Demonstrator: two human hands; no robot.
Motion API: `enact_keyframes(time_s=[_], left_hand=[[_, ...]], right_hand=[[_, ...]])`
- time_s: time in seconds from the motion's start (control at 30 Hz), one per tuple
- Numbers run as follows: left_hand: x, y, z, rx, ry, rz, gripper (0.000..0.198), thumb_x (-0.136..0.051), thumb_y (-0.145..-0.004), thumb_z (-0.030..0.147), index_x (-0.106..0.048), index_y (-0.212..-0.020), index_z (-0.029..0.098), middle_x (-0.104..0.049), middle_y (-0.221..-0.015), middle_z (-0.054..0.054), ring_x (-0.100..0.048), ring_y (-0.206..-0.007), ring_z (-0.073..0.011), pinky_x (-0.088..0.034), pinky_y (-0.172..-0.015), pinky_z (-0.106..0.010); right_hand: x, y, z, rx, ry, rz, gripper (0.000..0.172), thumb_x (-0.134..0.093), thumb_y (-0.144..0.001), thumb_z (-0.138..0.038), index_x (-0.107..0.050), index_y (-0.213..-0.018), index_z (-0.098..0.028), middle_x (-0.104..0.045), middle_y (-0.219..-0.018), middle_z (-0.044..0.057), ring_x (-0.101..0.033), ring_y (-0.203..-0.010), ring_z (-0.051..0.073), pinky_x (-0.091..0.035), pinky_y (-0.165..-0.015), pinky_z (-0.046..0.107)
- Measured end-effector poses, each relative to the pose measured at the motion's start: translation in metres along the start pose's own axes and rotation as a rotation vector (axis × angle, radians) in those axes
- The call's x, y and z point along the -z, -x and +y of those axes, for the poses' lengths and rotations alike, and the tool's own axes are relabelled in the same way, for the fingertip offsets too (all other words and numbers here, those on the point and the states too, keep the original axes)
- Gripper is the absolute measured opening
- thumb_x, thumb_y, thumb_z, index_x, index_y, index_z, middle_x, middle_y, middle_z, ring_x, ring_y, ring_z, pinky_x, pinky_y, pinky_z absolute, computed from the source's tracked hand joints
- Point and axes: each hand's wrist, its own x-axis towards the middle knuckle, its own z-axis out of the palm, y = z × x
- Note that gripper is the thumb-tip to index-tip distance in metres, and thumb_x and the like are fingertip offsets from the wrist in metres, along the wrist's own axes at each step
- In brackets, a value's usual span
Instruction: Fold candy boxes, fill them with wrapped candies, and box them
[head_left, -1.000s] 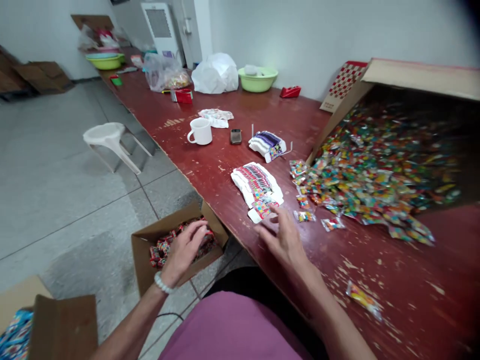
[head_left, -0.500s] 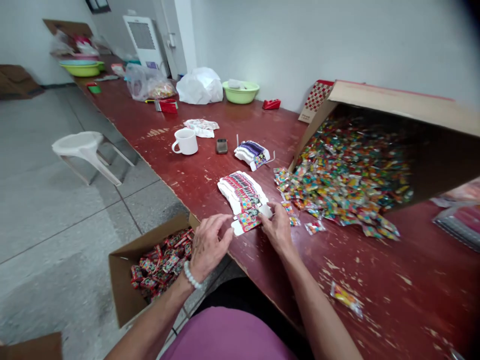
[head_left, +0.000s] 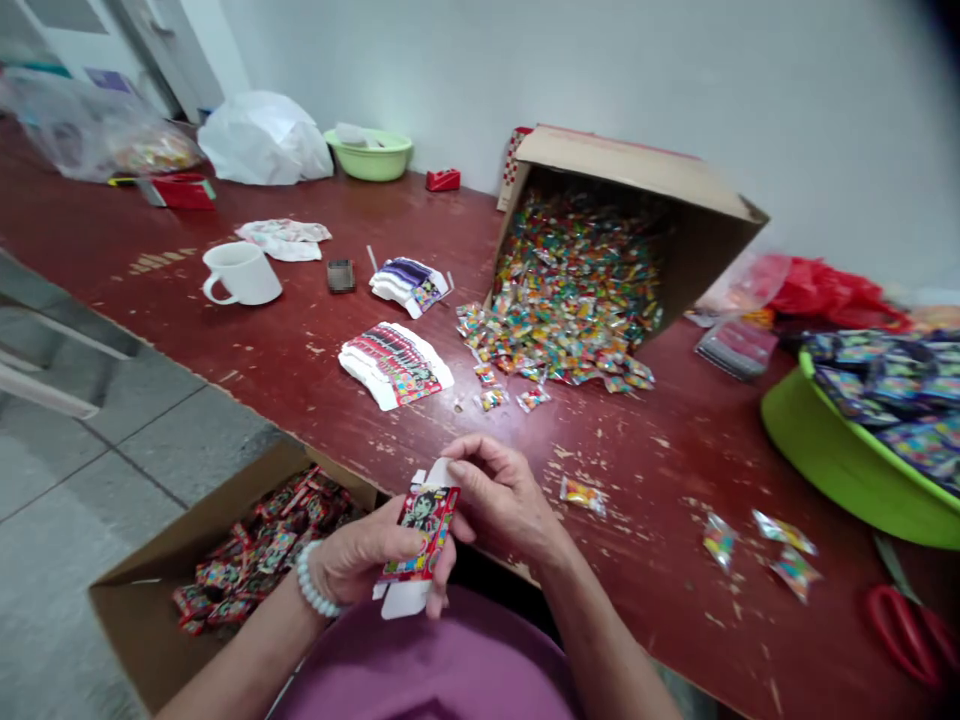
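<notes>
While between two hands (head_left: 499, 495), one carton (head_left: 418, 535)

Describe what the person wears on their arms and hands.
The left hand wears a white beaded bracelet at the wrist; the right hand shows no jewellery. Neither hand is gloved, and both forearms are bare, with no sleeves in view. A purple garment shows at the bottom of the view.
</notes>
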Motion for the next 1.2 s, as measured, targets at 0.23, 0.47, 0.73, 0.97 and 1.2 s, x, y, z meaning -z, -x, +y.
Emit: enact_keyframes(time_s=[0.23, 0.47, 0.73, 0.97, 1.2], left_hand=[[-0.015, -0.009, 0.001, -0.031, -0.215, 0.183, 0.037, -0.079, -0.067, 0.042, -0.068, -0.084, 0.011, -0.068, -0.073, -0.008, -0.065, -0.056, -0.0164, -0.046, -0.051, -0.021], [-0.027, -0.015, 0.009, -0.002, -0.41, 0.256, 0.022, -0.073, -0.076, 0.032, -0.069, -0.077, 0.01, -0.065, -0.072, -0.004, -0.061, -0.065, -0.015, -0.049, -0.064, -0.025], [-0.027, -0.017, 0.007, -0.005, -0.546, 0.398, 0.024, -0.064, -0.083, 0.036, -0.07, -0.083, 0.013, -0.067, -0.076, -0.004, -0.061, -0.07, -0.0162, -0.049, -0.067, -0.026], [-0.028, -0.019, 0.012, -0.004, -0.725, 0.41, 0.02, -0.063, -0.081, 0.031, -0.064, -0.071, 0.014, -0.061, -0.067, 0.0, -0.055, -0.067, -0.0144, -0.042, -0.063, -0.023], [-0.033, -0.018, 0.01, 0.002, -0.811, 0.515, 0.019, -0.061, -0.082, 0.032, -0.064, -0.073, 0.016, -0.062, -0.07, 0.001, -0.058, -0.071, -0.0168, -0.046, -0.068, -0.024]], right_hand=[[0.003, 0.029, -0.002, 0.355, 0.474, 0.277, 0.042, -0.065, -0.082, -0.021, -0.054, -0.123, -0.025, -0.054, -0.113, 0.007, -0.055, -0.098, 0.02, -0.048, -0.084, 0.034], [0.008, 0.046, -0.012, 0.504, 0.743, 0.117, 0.021, -0.059, -0.082, -0.014, -0.063, -0.101, -0.02, -0.056, -0.102, 0.008, -0.054, -0.097, 0.022, -0.047, -0.085, 0.037], [0.011, 0.035, -0.005, 0.354, 0.609, 0.148, 0.006, -0.06, -0.083, -0.015, -0.064, -0.085, -0.019, -0.054, -0.119, 0.011, -0.059, -0.098, 0.02, -0.05, -0.082, 0.032], [0.009, 0.033, -0.005, 0.351, 0.569, 0.125, 0.011, -0.061, -0.083, -0.016, -0.061, -0.073, -0.021, -0.059, -0.079, 0.002, -0.058, -0.079, 0.018, -0.046, -0.071, 0.029], [0.007, 0.029, -0.003, 0.28, 0.479, 0.105, 0.013, -0.062, -0.083, -0.017, -0.06, -0.071, -0.021, -0.059, -0.076, 0.001, -0.056, -0.073, 0.015, -0.043, -0.066, 0.027]])
